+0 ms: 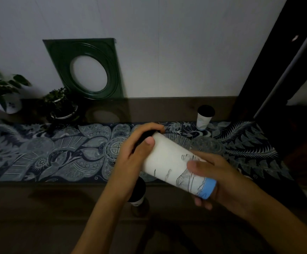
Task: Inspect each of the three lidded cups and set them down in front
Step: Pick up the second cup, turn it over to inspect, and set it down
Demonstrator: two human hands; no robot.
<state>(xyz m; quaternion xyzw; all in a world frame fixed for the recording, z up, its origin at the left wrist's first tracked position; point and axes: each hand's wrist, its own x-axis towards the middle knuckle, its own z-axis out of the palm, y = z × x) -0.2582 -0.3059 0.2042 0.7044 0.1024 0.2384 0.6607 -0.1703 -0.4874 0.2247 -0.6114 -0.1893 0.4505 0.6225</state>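
Two hands hold a white paper cup with a blue base band and black lid [174, 165] tilted above the dark wooden worktop [39, 208]: the left hand [130, 160] grips its lid end, the right hand [220, 176] its base. A second lidded cup [204, 117] stands near the far right edge; a third [139, 195] stands near the front edge, under the left wrist.
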